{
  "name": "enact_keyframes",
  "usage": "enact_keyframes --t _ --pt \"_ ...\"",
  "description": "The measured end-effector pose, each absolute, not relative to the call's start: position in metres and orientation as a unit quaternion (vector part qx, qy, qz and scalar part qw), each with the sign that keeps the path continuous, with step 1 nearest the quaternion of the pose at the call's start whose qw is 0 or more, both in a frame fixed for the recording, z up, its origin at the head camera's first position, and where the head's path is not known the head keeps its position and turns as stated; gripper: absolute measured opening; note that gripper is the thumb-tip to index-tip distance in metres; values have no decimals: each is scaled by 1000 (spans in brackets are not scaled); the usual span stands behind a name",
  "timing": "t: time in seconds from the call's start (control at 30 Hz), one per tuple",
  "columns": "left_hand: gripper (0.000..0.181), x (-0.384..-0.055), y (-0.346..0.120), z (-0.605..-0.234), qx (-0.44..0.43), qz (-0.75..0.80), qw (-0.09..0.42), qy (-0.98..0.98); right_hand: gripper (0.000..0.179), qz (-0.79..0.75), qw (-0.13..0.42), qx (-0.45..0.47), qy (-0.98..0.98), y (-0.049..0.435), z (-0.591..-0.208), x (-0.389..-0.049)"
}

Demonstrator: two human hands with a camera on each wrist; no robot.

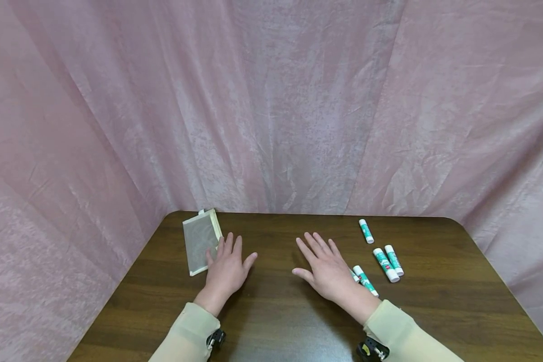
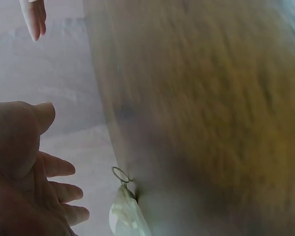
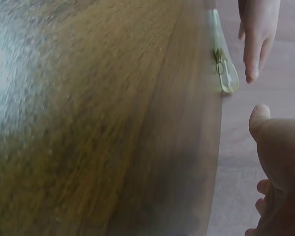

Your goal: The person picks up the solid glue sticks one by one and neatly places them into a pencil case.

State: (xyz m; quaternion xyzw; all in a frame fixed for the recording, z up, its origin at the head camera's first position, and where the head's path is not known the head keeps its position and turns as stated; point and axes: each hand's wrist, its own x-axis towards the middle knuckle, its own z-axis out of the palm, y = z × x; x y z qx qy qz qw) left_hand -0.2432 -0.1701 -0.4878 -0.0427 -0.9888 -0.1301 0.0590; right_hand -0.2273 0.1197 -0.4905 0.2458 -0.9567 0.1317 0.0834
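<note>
My left hand (image 1: 226, 271), fingers straight and spread, is held palm down over the table and overlaps the lower right edge of a pale mesh zip pouch (image 1: 198, 241) in the head view. The pouch's zipper ring (image 2: 120, 174) shows in the left wrist view. My right hand (image 1: 328, 274) is spread the same way, nothing in it. Beside it lie two white and teal glue sticks (image 1: 366, 281), one partly hidden by the hand. Both wrist views show the palms raised above the tabletop.
Farther right, a thicker glue stick (image 1: 386, 265) lies alongside a thinner glue stick (image 1: 394, 260). Another glue stick (image 1: 366, 231) lies near the back edge. The brown wooden table (image 1: 271, 311) ends at a pink curtain (image 1: 271, 110) behind and at the sides.
</note>
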Motion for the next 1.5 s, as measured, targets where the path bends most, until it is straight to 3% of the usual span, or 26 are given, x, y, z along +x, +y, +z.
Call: enact_keyframes --t 0.37,1.5 --pt "79 -247 -181 -493 -27 -150 49 -987 80 140 112 263 -948 115 -497 -226" --pt "80 -259 -211 -506 -5 -186 24 -982 78 118 60 276 -952 99 -497 -217"
